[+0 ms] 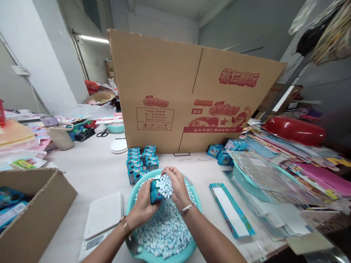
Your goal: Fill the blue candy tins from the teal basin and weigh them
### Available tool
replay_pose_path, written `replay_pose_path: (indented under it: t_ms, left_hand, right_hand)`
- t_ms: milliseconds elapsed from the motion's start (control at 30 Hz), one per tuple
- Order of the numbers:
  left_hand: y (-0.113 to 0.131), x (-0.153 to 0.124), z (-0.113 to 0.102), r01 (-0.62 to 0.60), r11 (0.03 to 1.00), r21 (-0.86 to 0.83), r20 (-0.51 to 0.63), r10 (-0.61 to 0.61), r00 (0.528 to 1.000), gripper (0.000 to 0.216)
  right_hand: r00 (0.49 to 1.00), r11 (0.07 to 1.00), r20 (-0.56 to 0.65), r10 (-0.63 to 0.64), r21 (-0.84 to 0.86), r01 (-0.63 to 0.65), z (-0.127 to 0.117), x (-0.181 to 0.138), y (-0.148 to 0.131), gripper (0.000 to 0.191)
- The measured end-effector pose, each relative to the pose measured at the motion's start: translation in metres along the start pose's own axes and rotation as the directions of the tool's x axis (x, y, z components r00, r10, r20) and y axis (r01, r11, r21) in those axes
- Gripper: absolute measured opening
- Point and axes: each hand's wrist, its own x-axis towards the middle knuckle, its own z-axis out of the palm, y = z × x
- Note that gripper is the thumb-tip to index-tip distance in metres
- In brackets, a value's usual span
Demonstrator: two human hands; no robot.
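Over a turquoise basin (pixel 199 204) full of small pale blue and white candies (pixel 167 233), my left hand (pixel 144 202) grips small blue boxes (pixel 155 193) that are tilted toward the right. A clump of the same candies (pixel 165 186) sits against the boxes' right side, at my right hand (pixel 178 184). The fingers of that hand are curled around the top and right of the clump. Whether a clear pouch encloses the clump, I cannot tell. Rows of small blue boxes (pixel 134 166) stand just behind the basin.
A large cardboard carton (pixel 164 80) stands upright behind. At left are a white scale (pixel 104 215) and an open cardboard box (pixel 35 197) holding blue packs. A long blue-edged tray (pixel 231 210) lies right. Stacked sheets and a red basin (pixel 293 130) are farther right.
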Motion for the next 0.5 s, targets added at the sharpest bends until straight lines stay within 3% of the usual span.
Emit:
replay_pose_path:
  t_ms: [233, 500]
  left_hand:
    - [0.007, 0.003, -0.01, -0.016, 0.999, 0.029, 0.073, 0.014, 0.997, 0.08]
    - [0.007, -0.001, -0.015, 0.056, 0.998, -0.006, 0.124, -0.055, 0.991, 0.085]
  right_hand:
    - [0.998, 0.997, 0.055, -0.03, -0.074, 0.034, 0.001, -0.005, -0.009, 0.025]
    - [0.991, 0.997, 0.135, 0.0, -0.079, 0.011, 0.002, -0.01, -0.012, 0.024]
